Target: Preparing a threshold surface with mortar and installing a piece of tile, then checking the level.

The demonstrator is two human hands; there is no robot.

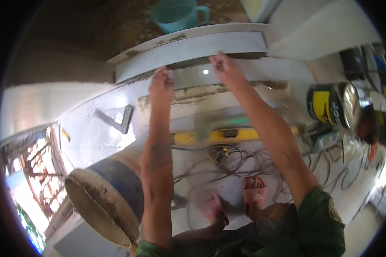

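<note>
A long white tile strip (188,51) lies along a ledge in front of me, with mortar on the board-like edge behind it. At its near edge, left of its middle, my left hand (161,85) is closed with curled fingers. Farther right, my right hand (227,72) is also closed, its thumb and fingers drawn together at the same edge. Whether the fingers pinch the strip or something thin cannot be made out. Below the hands lies a pale, mortar-smeared strip (188,95). A blurred tool with a green handle (231,122) is beyond it, partly behind my right forearm.
A teal mug (173,16) stands on the rough surface above. A metal square (120,121) lies at left, over a large dirty bucket (111,192). A yellow spirit level (214,136), tangled cables (244,160) and my pink slippers (255,192) are below; a black-yellow can (330,105) is right.
</note>
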